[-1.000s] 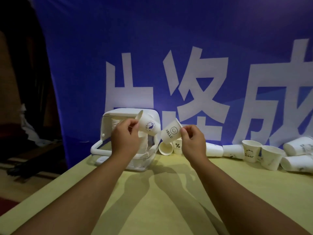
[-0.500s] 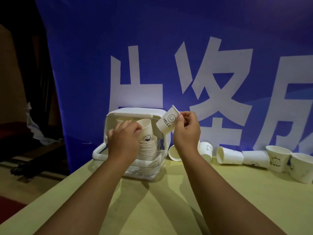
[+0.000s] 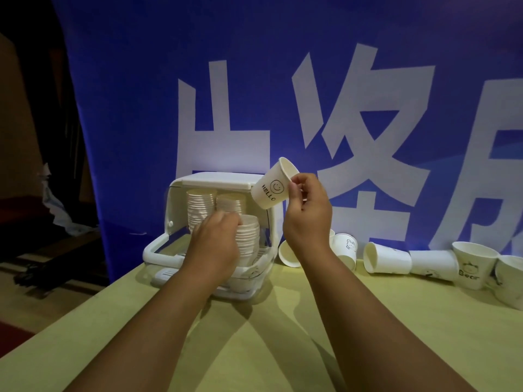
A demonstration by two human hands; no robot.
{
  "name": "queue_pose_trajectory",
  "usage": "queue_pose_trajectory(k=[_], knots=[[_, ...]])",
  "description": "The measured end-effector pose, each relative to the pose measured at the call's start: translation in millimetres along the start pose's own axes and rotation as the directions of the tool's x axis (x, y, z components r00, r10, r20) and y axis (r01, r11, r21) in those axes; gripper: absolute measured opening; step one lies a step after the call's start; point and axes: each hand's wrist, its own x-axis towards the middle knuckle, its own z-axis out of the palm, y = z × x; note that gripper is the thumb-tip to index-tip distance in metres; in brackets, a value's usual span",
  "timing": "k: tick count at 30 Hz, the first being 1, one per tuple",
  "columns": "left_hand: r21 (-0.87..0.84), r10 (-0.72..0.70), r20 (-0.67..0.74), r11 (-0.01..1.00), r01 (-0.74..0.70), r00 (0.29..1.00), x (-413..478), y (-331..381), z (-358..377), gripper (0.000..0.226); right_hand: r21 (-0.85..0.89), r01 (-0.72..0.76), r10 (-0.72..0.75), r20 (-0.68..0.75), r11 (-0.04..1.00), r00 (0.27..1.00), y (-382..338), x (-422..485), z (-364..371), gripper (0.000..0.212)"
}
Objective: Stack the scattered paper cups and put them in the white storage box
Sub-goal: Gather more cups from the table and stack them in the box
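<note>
The white storage box stands open at the table's far left, with three stacks of paper cups inside. My left hand reaches into it and rests against the front cup stack; whether it grips the stack is hidden by the hand. My right hand holds a white "HELLO" smiley cup by its rim, tilted, above the box's right side. Several loose cups lie or stand along the banner, among them a lying cup and an upright "Bear" cup.
A blue banner with big white characters hangs right behind the table. The yellow-green tabletop extends toward me; its left edge drops off to a dark floor area.
My left hand set its cup down onto the front stack in the box and now rests there. My right hand lifted the HELLO cup higher, over the box's right side.
</note>
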Motion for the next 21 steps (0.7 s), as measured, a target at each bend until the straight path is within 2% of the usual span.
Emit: queue_pose_trajectory(k=[2, 5, 9, 11, 14, 16, 21], knots=[[-0.149, -0.023, -0.051, 0.989, 0.015, 0.998, -1.4, -4.5, 2.5, 0.012, -0.016, 0.051, -0.049, 0.068, 0.999, 0.996, -1.4, -3.3, 4.7, 0.011], [-0.246, -0.031, -0.134, 0.969, -0.003, 0.99, -3.0, -11.9, 5.9, 0.015, -0.045, 0.158, -0.151, 0.139, 0.986, 0.979, -4.9, -8.4, 10.3, 0.016], [-0.38, -0.103, -0.09, 0.923, 0.061, 0.991, -6.2, -20.0, 8.8, 0.026, -0.126, 0.315, -0.288, 0.197, 0.94, 0.937, -6.8, -10.9, 12.3, 0.007], [-0.453, -0.148, -0.102, 0.887, 0.086, 0.984, -7.1, -22.9, 9.2, 0.032, -0.13, 0.335, -0.288, 0.284, 0.933, 0.914, -7.8, -12.1, 13.3, 0.005], [-0.501, -0.198, -0.139, 0.859, 0.104, 0.97, -7.7, -25.1, 8.5, 0.034, -0.127, 0.27, -0.189, 0.444, 0.954, 0.876, -7.6, -15.4, 15.4, 0.009], [-0.514, -0.212, -0.145, 0.851, 0.11, 0.966, -8.5, -26.2, 8.0, 0.036, -0.129, 0.226, -0.137, 0.487, 0.966, 0.862, -4.7, -17.1, 16.8, 0.009], [-0.514, -0.23, -0.127, 0.847, 0.135, 0.965, -8.8, -28.2, 8.5, 0.043, -0.179, -0.085, 0.156, 0.429, 0.98, 0.89, 7.3, -22.0, 20.3, 0.043]])
